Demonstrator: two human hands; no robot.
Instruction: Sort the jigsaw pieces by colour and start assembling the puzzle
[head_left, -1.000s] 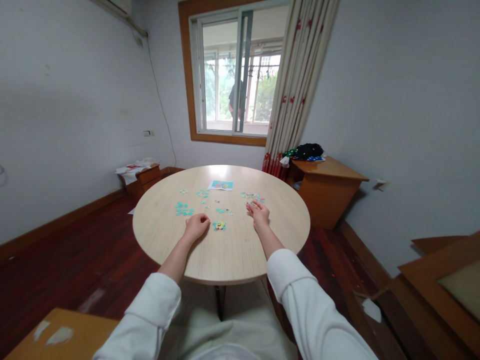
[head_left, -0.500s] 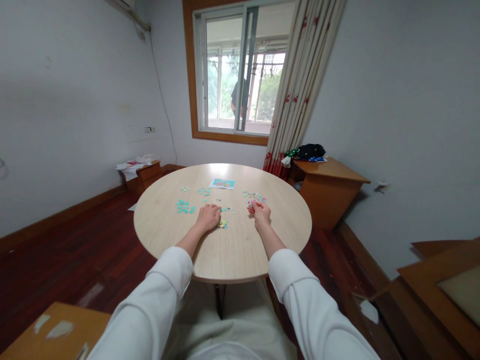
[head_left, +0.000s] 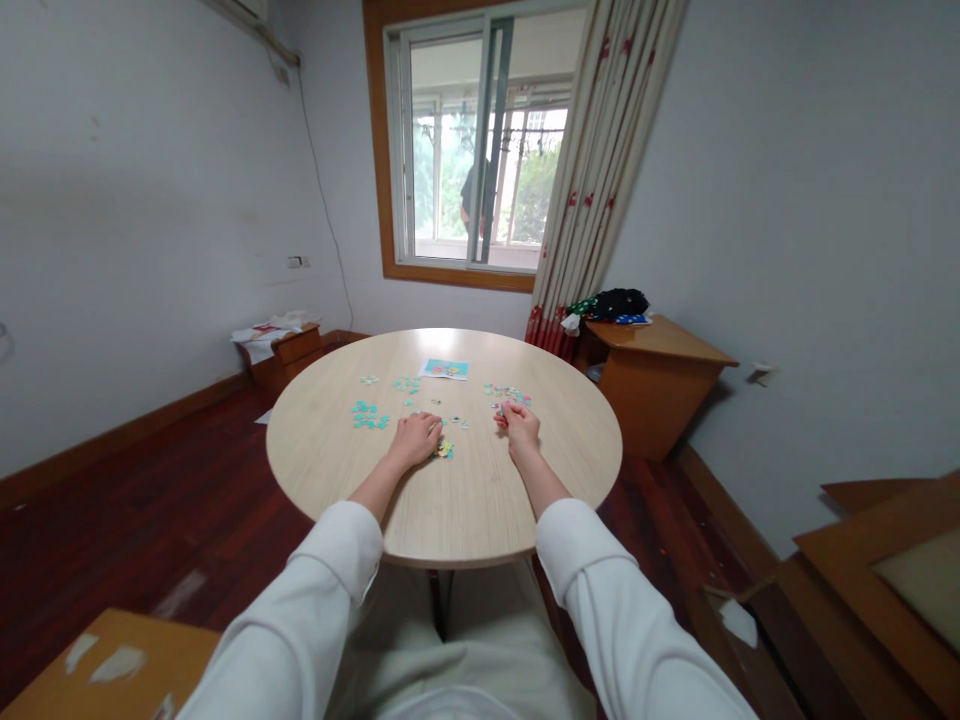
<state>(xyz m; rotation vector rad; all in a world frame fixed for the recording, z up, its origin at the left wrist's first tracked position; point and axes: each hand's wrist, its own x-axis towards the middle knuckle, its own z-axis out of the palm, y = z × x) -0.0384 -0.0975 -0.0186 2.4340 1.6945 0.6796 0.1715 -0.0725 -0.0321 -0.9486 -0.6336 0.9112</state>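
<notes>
My left hand (head_left: pixel 415 438) rests palm down on the round table, its fingers stretched forward. By its fingertips lies a small joined patch of colourful jigsaw puzzle pieces (head_left: pixel 444 451), partly covered by the hand. My right hand (head_left: pixel 520 428) is pinched, seemingly on a small pinkish puzzle piece largely hidden by the fingers. Just beyond it is a scattered group of multicoloured pieces (head_left: pixel 508 391). Turquoise pieces (head_left: pixel 370 416) lie in a cluster left of my left hand. A few loose pieces (head_left: pixel 456 421) are spread between the hands.
A picture card (head_left: pixel 444 370) lies toward the far side of the round table (head_left: pixel 480 520). More pale green pieces (head_left: pixel 407 384) sit left of the card. A wooden desk (head_left: pixel 660 370) with dark cloth stands at the right. Behind the window, a person (head_left: pixel 472 195) is partly visible.
Both hands stay nearly in place, with only a slight shift of the left fingers. The whole view has moved very slightly.
</notes>
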